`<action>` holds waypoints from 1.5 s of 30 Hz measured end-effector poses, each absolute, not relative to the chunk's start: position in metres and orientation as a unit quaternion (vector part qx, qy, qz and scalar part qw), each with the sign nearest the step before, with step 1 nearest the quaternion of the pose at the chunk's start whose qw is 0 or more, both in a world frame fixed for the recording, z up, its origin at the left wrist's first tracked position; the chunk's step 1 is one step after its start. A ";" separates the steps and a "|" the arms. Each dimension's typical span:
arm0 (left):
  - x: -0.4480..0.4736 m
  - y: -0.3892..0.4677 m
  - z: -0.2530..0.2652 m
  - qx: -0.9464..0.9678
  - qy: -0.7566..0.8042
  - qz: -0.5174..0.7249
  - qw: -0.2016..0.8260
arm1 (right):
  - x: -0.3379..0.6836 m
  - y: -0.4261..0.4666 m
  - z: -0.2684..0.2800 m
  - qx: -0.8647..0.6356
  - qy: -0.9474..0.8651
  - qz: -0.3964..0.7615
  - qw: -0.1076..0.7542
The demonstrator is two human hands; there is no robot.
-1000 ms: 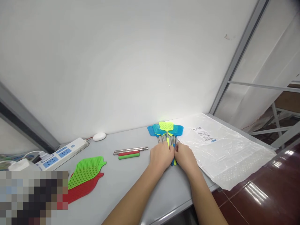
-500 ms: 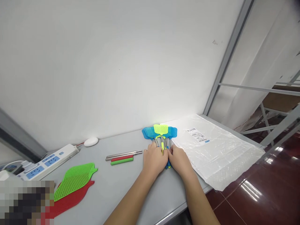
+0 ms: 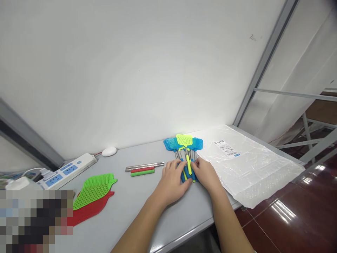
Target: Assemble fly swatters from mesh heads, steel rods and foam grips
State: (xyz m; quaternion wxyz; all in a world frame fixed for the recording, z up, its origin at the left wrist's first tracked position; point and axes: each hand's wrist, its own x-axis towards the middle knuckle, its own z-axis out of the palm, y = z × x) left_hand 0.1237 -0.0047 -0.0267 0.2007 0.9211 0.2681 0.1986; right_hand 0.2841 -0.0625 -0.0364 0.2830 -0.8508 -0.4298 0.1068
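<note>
A fanned bundle of small fly swatters lies on the table between my hands, with a yellow-green swatter (image 3: pixel 184 140) on top and blue swatters (image 3: pixel 171 143) to either side. Their metal rods lead down to blue and yellow-green handles. My left hand (image 3: pixel 172 181) curves round the left side of the handles, thumb near their lower ends and fingertips across them. From the right, my right hand (image 3: pixel 206 172) presses bent fingers against the handles. The yellow-green handle (image 3: pixel 189 164) shows between the hands; some handles behind it are partly hidden.
Left of my hands lie metal rods (image 3: pixel 144 166), a red tube (image 3: pixel 142 169) and a green tube (image 3: pixel 142 172). Farther left are green (image 3: pixel 96 188) and red (image 3: pixel 97 207) swatter heads and a power strip (image 3: pixel 79 168). A labelled plastic-wrapped package (image 3: pixel 252 172) covers the right end.
My left hand has loosened and drawn back toward the handle ends, uncovering more of the yellow-green handle. My right hand stays beside the bundle. The view has shifted slightly.
</note>
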 end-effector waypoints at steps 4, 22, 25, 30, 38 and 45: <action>0.126 0.001 -0.036 0.932 0.260 0.170 0.190 | 0.284 -0.061 -0.036 -0.853 -0.431 0.100 0.279; 0.131 0.005 -0.047 0.927 0.242 0.202 0.204 | 0.282 -0.041 -0.019 -0.864 -0.458 0.032 0.205; 0.132 0.002 -0.050 0.922 0.250 0.204 0.216 | 0.285 -0.025 -0.010 -0.867 -0.469 0.028 0.164; 0.132 -0.002 -0.049 0.916 0.250 0.220 0.223 | 0.290 -0.005 -0.006 -0.868 -0.483 0.028 0.107; 0.129 -0.001 -0.049 0.913 0.250 0.237 0.217 | 0.288 -0.006 -0.005 -0.872 -0.483 0.024 0.077; 0.127 -0.001 -0.046 0.912 0.246 0.239 0.227 | 0.280 -0.021 -0.007 -0.870 -0.486 0.014 0.084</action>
